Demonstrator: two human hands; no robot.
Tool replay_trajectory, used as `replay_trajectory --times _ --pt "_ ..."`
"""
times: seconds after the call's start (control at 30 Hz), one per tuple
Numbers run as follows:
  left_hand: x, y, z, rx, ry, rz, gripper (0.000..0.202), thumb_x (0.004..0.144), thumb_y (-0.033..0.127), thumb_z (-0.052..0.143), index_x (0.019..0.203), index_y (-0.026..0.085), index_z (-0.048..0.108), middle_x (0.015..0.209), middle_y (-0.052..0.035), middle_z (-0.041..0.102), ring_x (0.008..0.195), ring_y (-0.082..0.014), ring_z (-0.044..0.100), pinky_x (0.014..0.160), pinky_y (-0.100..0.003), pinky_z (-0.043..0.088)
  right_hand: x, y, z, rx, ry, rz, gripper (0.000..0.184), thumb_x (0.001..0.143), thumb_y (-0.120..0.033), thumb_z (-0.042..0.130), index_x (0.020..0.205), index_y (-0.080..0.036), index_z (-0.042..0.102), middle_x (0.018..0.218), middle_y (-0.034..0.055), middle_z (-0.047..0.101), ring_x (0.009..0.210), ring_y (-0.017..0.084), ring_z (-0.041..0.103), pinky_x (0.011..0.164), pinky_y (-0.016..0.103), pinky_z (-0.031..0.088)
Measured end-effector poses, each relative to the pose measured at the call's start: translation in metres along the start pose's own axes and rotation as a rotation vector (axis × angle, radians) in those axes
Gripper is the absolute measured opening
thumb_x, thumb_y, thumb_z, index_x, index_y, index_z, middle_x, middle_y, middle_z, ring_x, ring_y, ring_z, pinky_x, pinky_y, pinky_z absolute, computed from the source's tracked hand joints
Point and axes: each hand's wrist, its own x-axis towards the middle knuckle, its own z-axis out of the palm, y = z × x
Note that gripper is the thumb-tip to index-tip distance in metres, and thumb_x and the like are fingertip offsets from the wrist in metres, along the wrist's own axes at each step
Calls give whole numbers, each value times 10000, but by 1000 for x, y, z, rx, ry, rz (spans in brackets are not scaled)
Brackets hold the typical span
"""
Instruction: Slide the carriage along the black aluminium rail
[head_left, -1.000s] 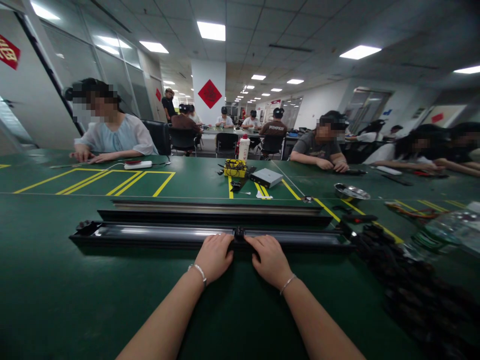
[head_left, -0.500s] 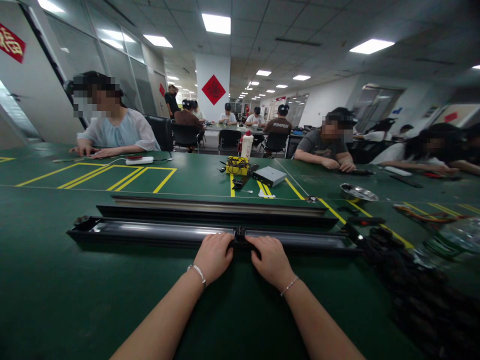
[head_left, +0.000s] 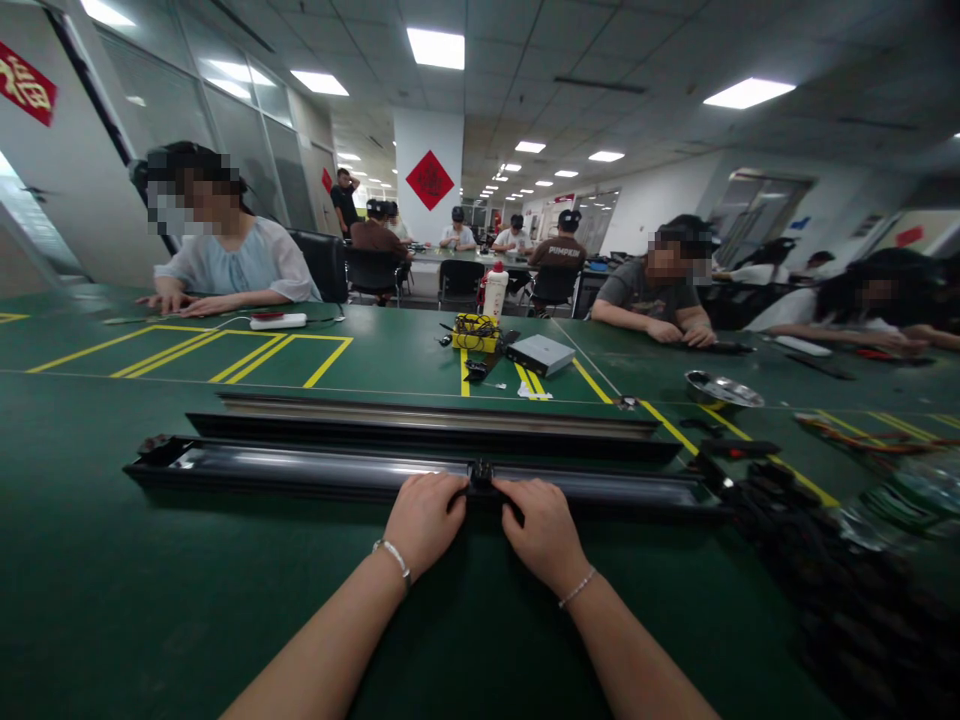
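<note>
A long black rail (head_left: 300,468) with a shiny channel lies across the green table (head_left: 150,600) in front of me. At its middle sits a small black clip (head_left: 481,472). My left hand (head_left: 422,520) and my right hand (head_left: 543,530) rest side by side against the rail's near edge, fingers curled onto it on either side of the clip. A second long black rail (head_left: 420,425) lies just behind the first, parallel to it.
A heap of dark parts (head_left: 840,590) lies at my right. Farther off are a metal bowl (head_left: 724,390), a grey box (head_left: 540,354), a yellow box (head_left: 474,333) and a white bottle (head_left: 493,290). Other people sit around the tables.
Both hands stay on the rail at the clip. My view has shifted slightly, so the rail and hands sit a little lower in the picture.
</note>
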Motion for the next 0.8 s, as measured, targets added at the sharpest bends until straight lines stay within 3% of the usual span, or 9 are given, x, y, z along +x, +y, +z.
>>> replay_trajectory --times 0.8 --pt "2 1 -4 15 -40 -7 279 777 239 438 1005 268 595 926 -11 636 898 -152 553 843 -308 386 0 3 3 13 39 9 276 730 -171 468 973 -225 588 952 21 637 863 162 528 814 308 326"
